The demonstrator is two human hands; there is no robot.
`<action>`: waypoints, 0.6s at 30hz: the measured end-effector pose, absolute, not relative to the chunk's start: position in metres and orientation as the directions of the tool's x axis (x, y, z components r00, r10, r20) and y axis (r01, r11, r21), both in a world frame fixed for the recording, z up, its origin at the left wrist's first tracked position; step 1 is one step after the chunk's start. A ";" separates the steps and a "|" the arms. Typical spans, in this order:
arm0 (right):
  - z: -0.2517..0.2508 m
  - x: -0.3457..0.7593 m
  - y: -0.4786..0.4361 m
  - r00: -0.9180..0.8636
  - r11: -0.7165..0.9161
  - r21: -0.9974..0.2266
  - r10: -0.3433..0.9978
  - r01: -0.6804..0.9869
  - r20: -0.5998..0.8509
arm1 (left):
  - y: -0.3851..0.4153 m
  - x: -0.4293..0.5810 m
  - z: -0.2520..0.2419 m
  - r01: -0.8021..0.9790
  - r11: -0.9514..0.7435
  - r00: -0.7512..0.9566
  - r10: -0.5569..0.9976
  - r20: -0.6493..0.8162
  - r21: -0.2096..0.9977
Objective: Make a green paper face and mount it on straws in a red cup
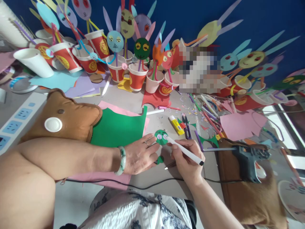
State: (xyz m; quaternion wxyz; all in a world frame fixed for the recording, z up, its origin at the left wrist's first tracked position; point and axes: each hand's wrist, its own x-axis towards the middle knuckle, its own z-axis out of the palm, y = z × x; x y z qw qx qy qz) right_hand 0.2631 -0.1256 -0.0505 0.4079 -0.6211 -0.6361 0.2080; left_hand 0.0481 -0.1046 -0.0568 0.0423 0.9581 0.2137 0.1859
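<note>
My left hand (140, 154) lies flat on the table with its fingers stretched out. Its fingertips touch the edge of a small green paper disc (162, 142), which carries two pale eye circles and black drawn lines. A white marker pen (185, 152) with a black end is gripped in my right hand (190, 162), its tip on the disc's right eye circle. Just below the disc, a smaller green paper piece (160, 159) shows beside my left fingers. A green paper sheet (119, 127) lies beyond my left hand, over pink paper (111, 183).
A glue stick (176, 125) and black snips (186, 126) lie beyond my right hand. Paper cups (138, 78) with paper-faced figures line the back. A glue gun (247, 160) rests on a brown cushion (252, 197) at right. A black cable (147, 187) crosses the front. A power strip (21, 116) is at left.
</note>
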 end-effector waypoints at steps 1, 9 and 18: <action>-0.050 0.263 -0.126 0.089 0.148 -0.762 0.961 0.630 0.261 | -0.105 0.048 -0.057 0.394 -0.905 0.838 0.425 0.341 0.161; -0.046 0.259 -0.124 0.082 0.132 -0.728 0.965 0.672 0.251 | -0.106 0.048 -0.057 0.407 -0.899 0.832 0.437 0.341 0.161; -0.045 0.259 -0.125 0.047 0.156 -0.730 0.967 0.666 0.249 | -0.102 0.046 -0.051 0.411 -0.906 0.856 0.421 0.298 0.099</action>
